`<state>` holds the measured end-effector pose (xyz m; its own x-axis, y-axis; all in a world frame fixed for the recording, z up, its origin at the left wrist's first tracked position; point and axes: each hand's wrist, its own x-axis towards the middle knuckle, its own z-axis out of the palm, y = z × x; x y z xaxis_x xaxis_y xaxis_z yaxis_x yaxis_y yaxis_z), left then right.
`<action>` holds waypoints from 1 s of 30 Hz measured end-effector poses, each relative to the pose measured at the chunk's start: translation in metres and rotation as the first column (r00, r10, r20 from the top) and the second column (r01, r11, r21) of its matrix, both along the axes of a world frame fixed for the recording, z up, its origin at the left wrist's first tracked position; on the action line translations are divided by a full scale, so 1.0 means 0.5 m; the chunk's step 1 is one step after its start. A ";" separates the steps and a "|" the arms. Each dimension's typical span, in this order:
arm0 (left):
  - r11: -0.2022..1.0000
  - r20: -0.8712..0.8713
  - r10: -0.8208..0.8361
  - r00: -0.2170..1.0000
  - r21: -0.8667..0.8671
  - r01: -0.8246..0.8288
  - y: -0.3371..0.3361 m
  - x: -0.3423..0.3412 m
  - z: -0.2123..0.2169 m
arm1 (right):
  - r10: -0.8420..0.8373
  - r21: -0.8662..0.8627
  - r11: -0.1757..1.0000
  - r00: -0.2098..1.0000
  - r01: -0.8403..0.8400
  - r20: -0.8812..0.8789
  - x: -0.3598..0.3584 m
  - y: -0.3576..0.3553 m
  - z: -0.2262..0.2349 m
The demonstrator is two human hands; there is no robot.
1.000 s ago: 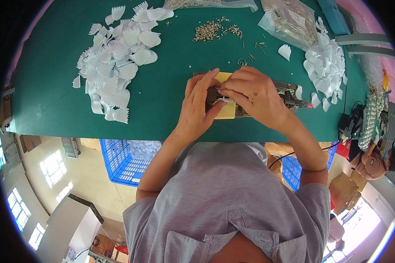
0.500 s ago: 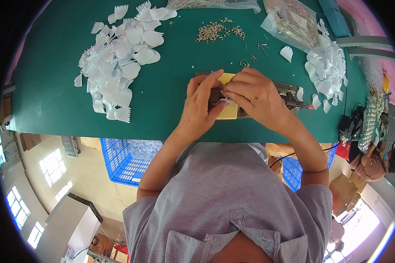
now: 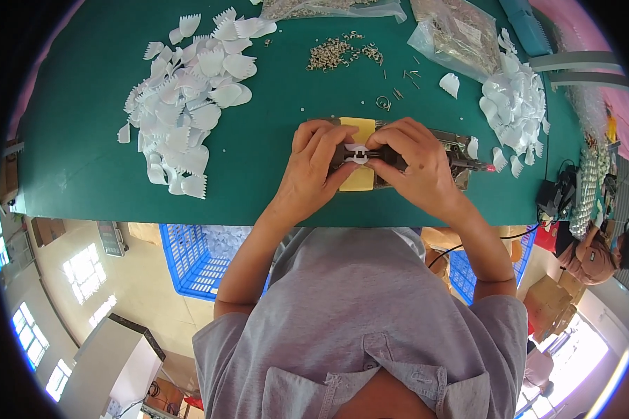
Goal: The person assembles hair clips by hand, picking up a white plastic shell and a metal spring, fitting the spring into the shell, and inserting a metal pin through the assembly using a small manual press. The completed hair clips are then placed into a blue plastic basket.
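Observation:
My left hand (image 3: 310,162) and my right hand (image 3: 421,166) are curled in from either side of a small white plastic piece (image 3: 358,154). Fingers and thumbs close around its sides, though the exact contact is partly hidden. The white piece sits at the middle of a dark metal fixture (image 3: 460,150), over a yellow plate (image 3: 357,183). A dark slot or bar shows at the piece's centre. Beyond my right hand, the fixture continues to a thin rod with a red tip (image 3: 490,167).
A large heap of white toothed plastic pieces (image 3: 182,105) lies left, a smaller heap (image 3: 514,101) right. Small metal springs (image 3: 330,54), loose pins (image 3: 411,77) and a bag of metal parts (image 3: 458,38) are farther back. A blue basket (image 3: 189,262) stands below the table edge.
My hands have drawn slightly apart, and my right fingers have moved off the middle. The white piece, mostly covered before, now shows between them. The whole view has shifted a little.

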<state>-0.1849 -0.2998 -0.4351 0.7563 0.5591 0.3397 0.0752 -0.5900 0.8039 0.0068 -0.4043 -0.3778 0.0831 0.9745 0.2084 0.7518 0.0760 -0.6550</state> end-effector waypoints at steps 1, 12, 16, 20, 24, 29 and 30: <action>0.999 -0.005 -0.010 1.000 0.041 0.010 0.002 0.000 0.001 | -0.001 0.002 1.000 1.000 0.001 -0.002 -0.001 -0.001 -0.004; 0.998 0.006 0.002 1.000 0.070 -0.002 -0.001 0.003 -0.005 | -0.146 0.062 0.987 0.988 0.149 -0.054 -0.028 -0.011 -0.013; 0.995 0.005 0.007 1.000 0.104 -0.007 0.000 0.002 -0.011 | -0.163 0.232 0.960 0.987 0.156 0.010 -0.043 -0.021 -0.036; 0.996 -0.009 0.010 1.000 0.088 -0.009 -0.004 0.001 -0.005 | -0.181 0.383 0.922 0.945 0.066 0.273 -0.053 -0.031 -0.030; 0.996 0.006 0.010 1.000 0.084 -0.010 -0.002 0.004 -0.005 | -0.185 0.382 0.921 0.945 0.072 0.269 -0.059 -0.022 -0.037; 0.993 0.021 0.036 0.999 0.113 -0.038 0.000 0.008 -0.002 | -0.186 0.379 0.920 0.961 0.097 0.205 -0.055 -0.017 -0.039; 0.995 0.018 0.026 0.999 0.094 -0.028 0.000 0.008 -0.006 | -0.185 0.381 0.920 0.961 0.095 0.207 -0.055 -0.017 -0.038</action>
<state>-0.1810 -0.2999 -0.4379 0.7351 0.5442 0.4043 0.0790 -0.6611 0.7462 -0.0208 -0.4128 -0.3969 0.1178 0.8085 0.5766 0.9002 0.1583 -0.4058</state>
